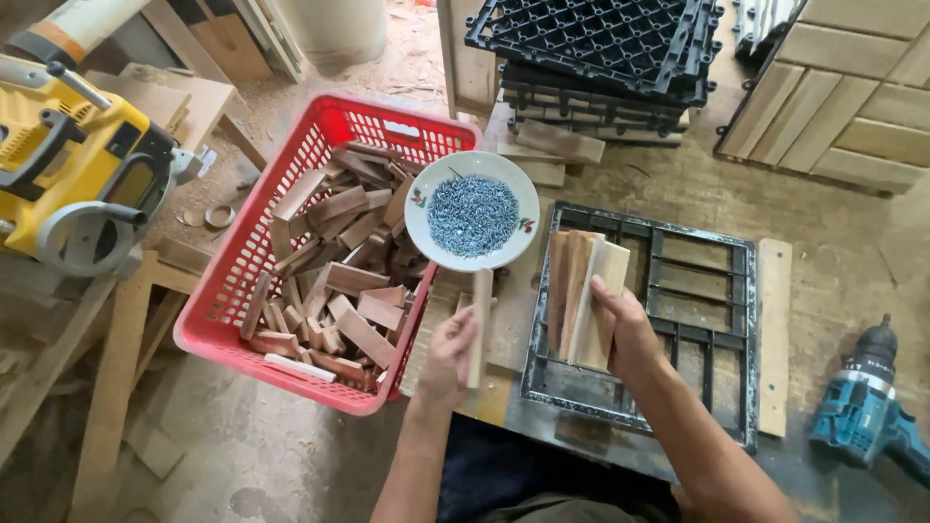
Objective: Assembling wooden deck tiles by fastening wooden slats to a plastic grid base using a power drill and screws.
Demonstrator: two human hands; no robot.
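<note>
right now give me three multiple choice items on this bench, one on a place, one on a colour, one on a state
1. Where does the white bowl of small metal screws sit?
A on the red plastic basket's rim
B on the floor
C on the blue drill

2. What colour is the cordless drill?
A red
B blue
C white

3. What does the left hand hold?
A nothing
B a screw
C one narrow wooden slat

Answers: 1 A, the bowl overlaps the basket's near corner; 2 B, its body is blue; 3 C, fingers wrap one slat while the right hand rests on slats in the black plastic grid frame.
</note>
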